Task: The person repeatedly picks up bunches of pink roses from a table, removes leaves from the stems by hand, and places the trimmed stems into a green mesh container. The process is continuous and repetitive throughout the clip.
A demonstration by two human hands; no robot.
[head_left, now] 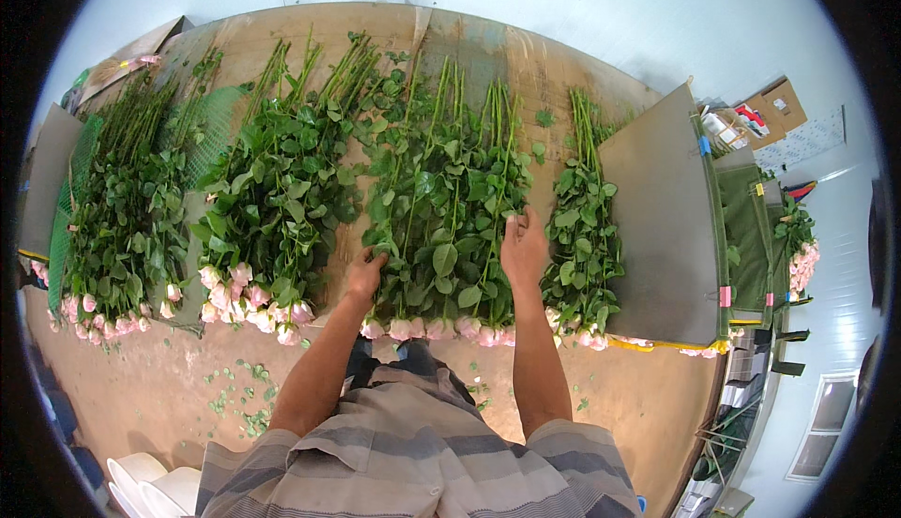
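In front of me lies a loose bunch of pale pink roses (443, 236), its leafy stems pointing away and its blooms at the table's near edge. My left hand (366, 272) is at the bunch's left side, fingers curled together against the leaves. On the right side, my right hand (524, 248) has its thumb and bent fingers at the foliage. Whatever either hand's fingertips grip is too small or hidden to make out. Another rose bunch (282, 190) lies to the left of my left hand. A narrower rose bunch (584, 227) lies just right of my right hand.
A further rose bunch (127, 208) rests on green netting (211, 129) at the far left. A grey panel (657, 222) borders the worktable (554, 49) on the right, beside green fabric (746, 227). Fallen leaves (249, 396) dot the floor, and white containers (155, 485) stand at lower left.
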